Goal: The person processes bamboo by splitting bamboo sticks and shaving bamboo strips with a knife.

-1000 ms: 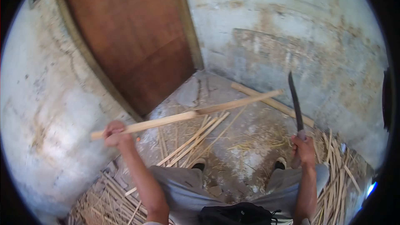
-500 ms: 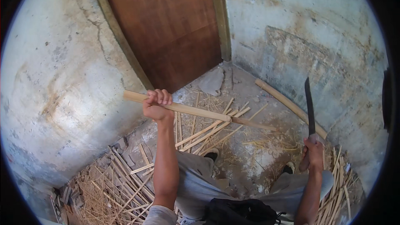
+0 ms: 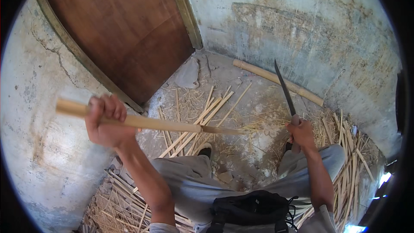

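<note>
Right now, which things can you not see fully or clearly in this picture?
Head view only:
- Bamboo stick: the part inside the left hand is covered by the fingers.
- Long knife: the right hand wraps its handle.
- Feet: mostly hidden behind the knees.
- Black bag: cut off by the lower edge.
- Split strips at right: bent and blurred toward the rim.

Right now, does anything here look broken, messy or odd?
Yes. Split bamboo strips and straw lie scattered over the floor. The wall is cracked beside the door. The left hand grips a bamboo stick; the right hand holds a long knife upright.
</note>
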Tool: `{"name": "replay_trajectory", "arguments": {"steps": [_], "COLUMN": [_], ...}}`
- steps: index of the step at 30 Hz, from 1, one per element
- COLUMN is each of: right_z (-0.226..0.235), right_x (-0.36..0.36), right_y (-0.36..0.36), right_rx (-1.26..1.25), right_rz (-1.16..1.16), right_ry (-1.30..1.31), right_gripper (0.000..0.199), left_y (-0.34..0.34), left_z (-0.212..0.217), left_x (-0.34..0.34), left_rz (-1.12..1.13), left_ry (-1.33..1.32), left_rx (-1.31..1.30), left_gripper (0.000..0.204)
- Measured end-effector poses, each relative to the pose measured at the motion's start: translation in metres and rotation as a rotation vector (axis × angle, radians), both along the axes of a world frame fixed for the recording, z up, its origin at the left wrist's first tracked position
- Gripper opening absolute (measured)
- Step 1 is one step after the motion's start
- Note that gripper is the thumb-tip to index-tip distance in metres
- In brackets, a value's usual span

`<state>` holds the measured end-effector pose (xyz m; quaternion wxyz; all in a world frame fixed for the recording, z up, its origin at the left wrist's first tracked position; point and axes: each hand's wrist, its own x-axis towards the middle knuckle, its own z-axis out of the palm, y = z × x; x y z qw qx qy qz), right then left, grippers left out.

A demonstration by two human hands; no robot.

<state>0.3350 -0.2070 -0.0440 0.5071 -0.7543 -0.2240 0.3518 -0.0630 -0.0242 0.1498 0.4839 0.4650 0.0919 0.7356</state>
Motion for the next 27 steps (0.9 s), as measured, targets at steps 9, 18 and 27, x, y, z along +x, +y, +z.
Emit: {"name": "replay_trajectory", "arguments": {"steps": [9,18,27], "right_z": [-0.043,-0.114,-0.138], "right_x": [-0.018,-0.014,-0.053], "right_y": [0.01,-0.011,0.028], "right_rx": [0.037,-0.179,-0.21], "right_rz": [0.135,0.553,0.697], "right_ry": [-0.755,-0.642,-0.575], "right_gripper": [0.029,0.026,0.029], "left_y": [0.033,0.046,0.084], "left_z": [0.052,0.068,0.055], "left_x": [0.126,0.156,0.153], "left_rz": [0.03,-0.016,0.042], "left_ry": [0.219,0.39,0.279], "left_rx": [-0.132,-0.121,0.008], "left_gripper": [0.024,0.03,0.036]}}
